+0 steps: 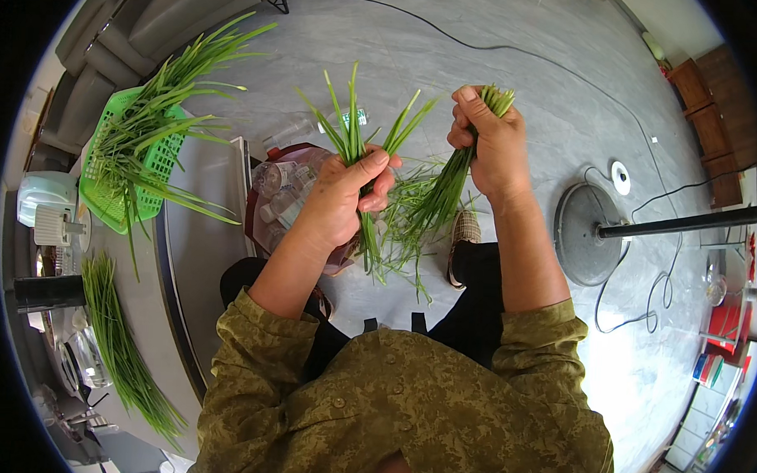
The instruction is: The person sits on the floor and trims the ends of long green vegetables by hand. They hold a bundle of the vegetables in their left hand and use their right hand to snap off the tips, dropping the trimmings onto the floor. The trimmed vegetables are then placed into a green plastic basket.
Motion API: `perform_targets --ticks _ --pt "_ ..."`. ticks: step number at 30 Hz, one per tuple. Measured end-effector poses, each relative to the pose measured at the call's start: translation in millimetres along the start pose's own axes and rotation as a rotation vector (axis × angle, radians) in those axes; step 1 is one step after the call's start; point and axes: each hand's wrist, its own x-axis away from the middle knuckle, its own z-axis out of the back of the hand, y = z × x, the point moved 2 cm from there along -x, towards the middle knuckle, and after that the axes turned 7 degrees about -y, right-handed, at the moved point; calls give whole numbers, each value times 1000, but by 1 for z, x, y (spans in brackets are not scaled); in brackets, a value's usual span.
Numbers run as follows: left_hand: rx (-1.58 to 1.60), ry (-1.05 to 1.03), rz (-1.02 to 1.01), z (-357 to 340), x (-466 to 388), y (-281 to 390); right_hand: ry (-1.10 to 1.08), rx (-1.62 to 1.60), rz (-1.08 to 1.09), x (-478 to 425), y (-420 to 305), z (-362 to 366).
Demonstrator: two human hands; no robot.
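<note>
My left hand (348,195) grips a small bunch of green garlic chives (352,132), whose leaves fan out above and below the fist. A thicker bundle of chives (446,189) hangs from my right hand (495,131), its pale stem ends showing above the thumb and its leaves pointing down. Loose chive scraps (410,237) lie on the floor beneath and between both hands. To the left, a green plastic basket (92,192) is heaped with more chives (164,104). A long, neat pile of chives (121,346) rests on the table (148,291) below it.
A red-rimmed bin (251,210) of plastic bottles stands behind my left forearm, with more bottles (291,132) beyond it. At right are a round black stand base (581,237), its pole (679,223) and trailing cables (651,315). A grey sofa (180,17) sits at upper left.
</note>
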Motion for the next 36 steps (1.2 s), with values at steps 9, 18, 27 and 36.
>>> perform_targets --ticks 9,18,27,36 --pt "16 5 21 3 0 -3 -144 139 -134 11 13 -24" --pt "-34 -26 42 4 1 1 41 -47 69 -7 -9 13" --pt "-114 29 -21 6 3 12 80 -401 138 -18 -27 52" --pt "-90 149 -73 21 2 22 61 -591 111 -18 -33 64"
